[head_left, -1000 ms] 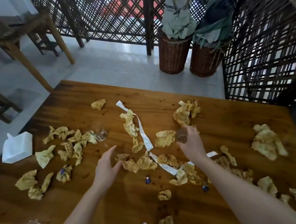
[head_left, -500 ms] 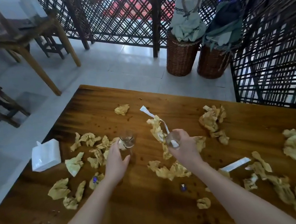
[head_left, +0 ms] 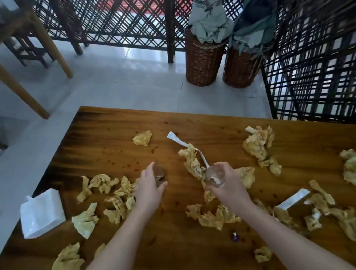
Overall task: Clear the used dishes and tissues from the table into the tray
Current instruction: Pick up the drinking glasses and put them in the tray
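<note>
Two small glasses in play. Right hand (head_left: 224, 187) grips glass (head_left: 214, 176) by its side wall, over mid-table (head_left: 112, 141). Left hand (head_left: 148, 188) brackets second glass (head_left: 159, 174), finger and thumb either side; firm hold or not, cannot tell through blur. Likely light, rigid, slick, breakable: hold mid-wall. Tissues (head_left: 259, 146) strewn around: soft, bunch them. Tray not in view.
</note>
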